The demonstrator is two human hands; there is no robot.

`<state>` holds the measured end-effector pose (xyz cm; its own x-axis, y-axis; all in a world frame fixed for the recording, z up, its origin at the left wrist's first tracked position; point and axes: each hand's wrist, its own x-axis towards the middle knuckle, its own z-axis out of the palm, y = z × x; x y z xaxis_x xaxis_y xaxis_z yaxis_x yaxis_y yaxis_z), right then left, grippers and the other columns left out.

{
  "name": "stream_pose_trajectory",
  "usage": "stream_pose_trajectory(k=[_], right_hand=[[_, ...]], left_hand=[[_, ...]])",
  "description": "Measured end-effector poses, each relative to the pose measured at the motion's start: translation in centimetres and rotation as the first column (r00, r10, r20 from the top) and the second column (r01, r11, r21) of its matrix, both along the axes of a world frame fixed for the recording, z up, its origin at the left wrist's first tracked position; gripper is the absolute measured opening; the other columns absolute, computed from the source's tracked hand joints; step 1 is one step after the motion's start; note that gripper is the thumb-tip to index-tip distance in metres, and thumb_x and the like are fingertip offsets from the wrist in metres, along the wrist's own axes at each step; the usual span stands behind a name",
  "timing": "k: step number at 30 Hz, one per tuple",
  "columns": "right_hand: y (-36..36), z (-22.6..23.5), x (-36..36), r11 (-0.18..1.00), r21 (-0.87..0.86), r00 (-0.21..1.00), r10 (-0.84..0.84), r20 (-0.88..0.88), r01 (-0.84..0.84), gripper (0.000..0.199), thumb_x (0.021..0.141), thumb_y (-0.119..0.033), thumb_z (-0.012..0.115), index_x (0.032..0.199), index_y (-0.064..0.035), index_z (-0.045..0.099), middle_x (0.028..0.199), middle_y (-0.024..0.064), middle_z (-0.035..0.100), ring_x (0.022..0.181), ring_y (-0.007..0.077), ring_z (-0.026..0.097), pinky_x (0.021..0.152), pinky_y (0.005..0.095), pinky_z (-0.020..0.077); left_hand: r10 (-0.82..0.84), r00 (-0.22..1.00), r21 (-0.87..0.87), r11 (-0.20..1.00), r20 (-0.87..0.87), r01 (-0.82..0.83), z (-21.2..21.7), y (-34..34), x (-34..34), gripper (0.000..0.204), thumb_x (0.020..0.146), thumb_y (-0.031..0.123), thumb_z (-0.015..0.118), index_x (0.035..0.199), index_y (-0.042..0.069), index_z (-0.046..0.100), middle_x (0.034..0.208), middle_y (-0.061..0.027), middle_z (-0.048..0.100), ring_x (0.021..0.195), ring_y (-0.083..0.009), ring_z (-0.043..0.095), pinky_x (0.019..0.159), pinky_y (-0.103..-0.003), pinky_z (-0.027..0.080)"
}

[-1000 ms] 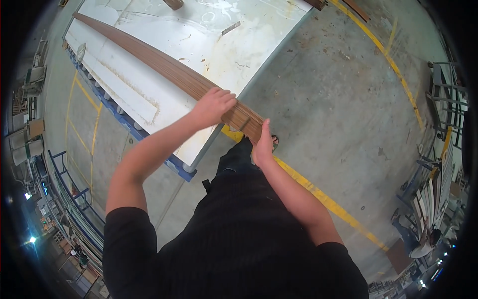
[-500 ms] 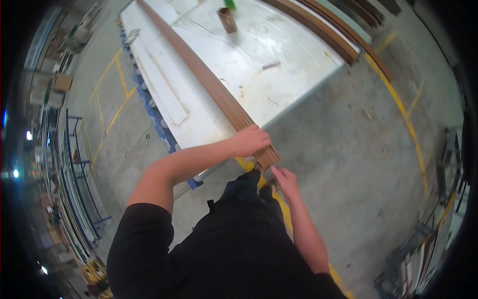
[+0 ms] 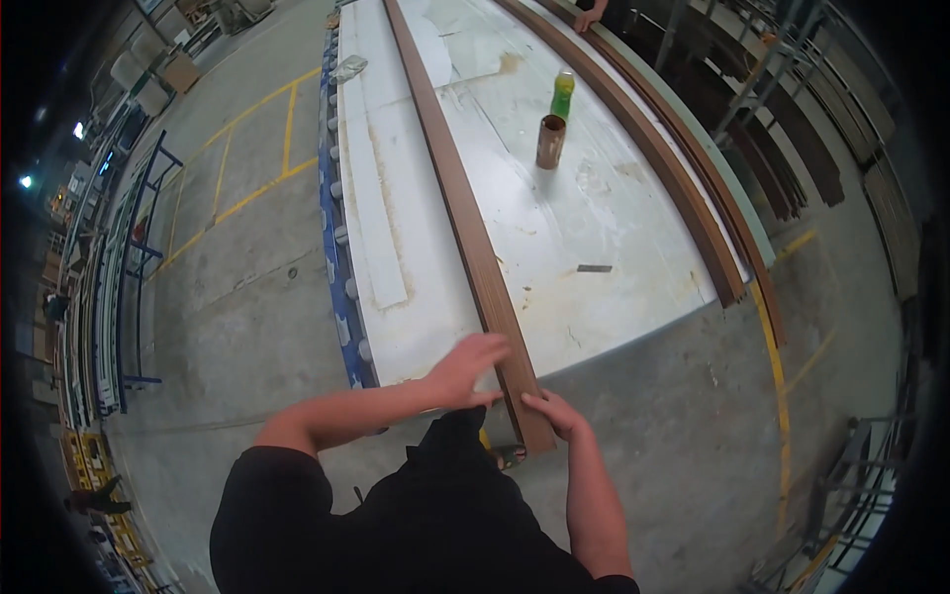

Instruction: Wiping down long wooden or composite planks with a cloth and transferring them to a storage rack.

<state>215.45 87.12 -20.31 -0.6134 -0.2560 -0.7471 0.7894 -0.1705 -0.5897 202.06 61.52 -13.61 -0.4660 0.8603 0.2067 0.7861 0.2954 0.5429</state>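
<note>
A long brown wood-grain board (image 3: pixel 465 228) runs along the white table (image 3: pixel 633 307), and its near end juts past the table's front edge toward me. My left hand (image 3: pixel 467 372) is at the board's left side, thumb and fingers apart, fingertips over or touching its top face. Holding the right edge close to the near end is my right hand (image 3: pixel 556 412), its fingers bent onto the top; its underside is hidden.
Right of the board stand a brown cylinder (image 3: pixel 550 144) and a green bottle (image 3: pixel 562 94). A small dark strip (image 3: pixel 594 268) lies nearby. More brown boards (image 3: pixel 683 213) line the table's right side, where another person's hand (image 3: pixel 591 16) rests. Blue racks (image 3: pixel 148 257) stand far left.
The board's near end has turned from a grooved side to a smooth face. My left hand has loosened from its wrap, and my right hand has come onto the right edge. The view has shifted.
</note>
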Motion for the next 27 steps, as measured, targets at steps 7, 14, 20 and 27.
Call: stream_pose_trajectory(k=[7,14,20,27], right_hand=[[-0.6,-1.0,-1.7,0.999,0.042,0.999,-0.025,-0.045,0.026,0.085,0.085,-0.043,0.087,0.147,0.0049,0.054,0.134,0.016,0.067,0.121,0.0233,0.065,0.105,0.0386,0.0523],[-0.6,2.0,1.2,0.993,0.03,0.992,-0.11,-0.055,0.111,0.079,0.087,-0.034,0.084,0.149,0.0045,0.053,0.137,0.0151,0.066,0.124,0.0232,0.063,0.109,0.0378,0.0495],[0.8,5.7,12.1,0.992,0.107,0.997,-0.064,-0.053,0.07,0.087,0.086,-0.033,0.084,0.156,0.0024,0.046,0.142,0.0152,0.062,0.133,0.0252,0.058,0.115,0.0409,0.0449],[3.2,8.2,31.1,0.993,0.099,0.993,-0.072,0.095,0.063,0.092,0.083,-0.031,0.087,0.157,0.0014,0.044,0.148,0.015,0.059,0.137,0.0256,0.056,0.118,0.04,0.042]], left_hand=[[0.44,0.007,-0.248,0.519,0.898,-0.818,-9.3,1.6,-5.3,0.09,0.097,0.066,0.071,0.146,-0.007,0.052,0.126,-0.0168,0.065,0.109,-0.024,0.068,0.096,-0.037,0.055],[0.295,-0.216,-0.351,0.551,0.931,-0.757,-10.9,2.3,-7.5,0.09,0.098,0.08,0.056,0.14,0.0,0.053,0.112,-0.0088,0.065,0.096,-0.02,0.063,0.089,-0.037,0.052],[-0.017,-0.258,-0.212,0.52,0.966,-0.828,-11.5,3.4,-13.2,0.105,0.093,0.087,0.054,0.162,0.008,0.039,0.148,-0.015,0.06,0.131,-0.033,0.06,0.114,-0.052,0.045],[0.156,-0.134,-0.196,0.511,0.979,-0.837,-5.0,4.9,-16.1,0.071,0.092,0.063,0.074,0.136,0.007,0.065,0.13,-0.0093,0.069,0.116,-0.0233,0.066,0.097,-0.041,0.054]])
